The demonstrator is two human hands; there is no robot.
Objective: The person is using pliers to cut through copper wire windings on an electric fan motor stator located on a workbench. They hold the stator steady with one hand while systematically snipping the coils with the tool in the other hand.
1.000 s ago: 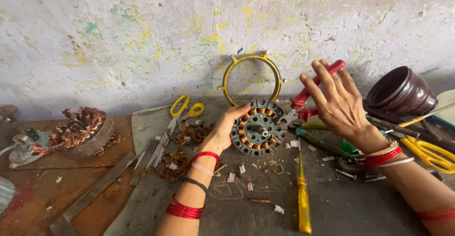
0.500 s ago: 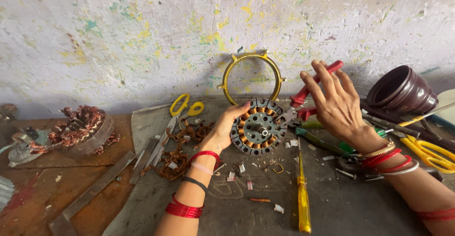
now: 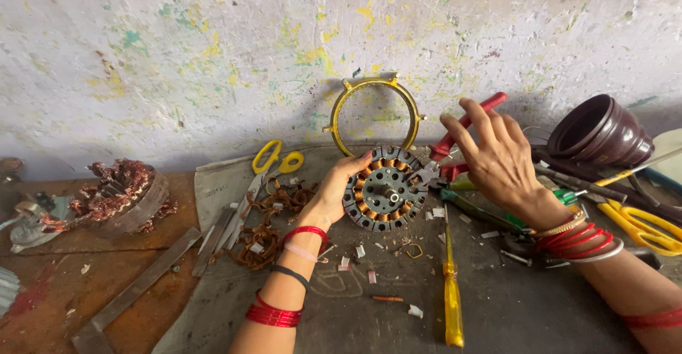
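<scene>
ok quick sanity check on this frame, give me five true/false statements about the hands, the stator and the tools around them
1. The left hand holds the round stator at its left edge. True.
2. The right hand is closed around the yellow-handled screwdriver. False: the screwdriver lies on the bench by itself; the right hand is spread open above the red-handled pliers.
3. A yellow metal ring leans on the wall behind the stator. True.
4. The yellow-handled scissors left of the stator are in the left hand. False: they lie on the bench, untouched.
5. The dark brown cup-shaped part is at the left end of the bench. False: it is at the right.
</scene>
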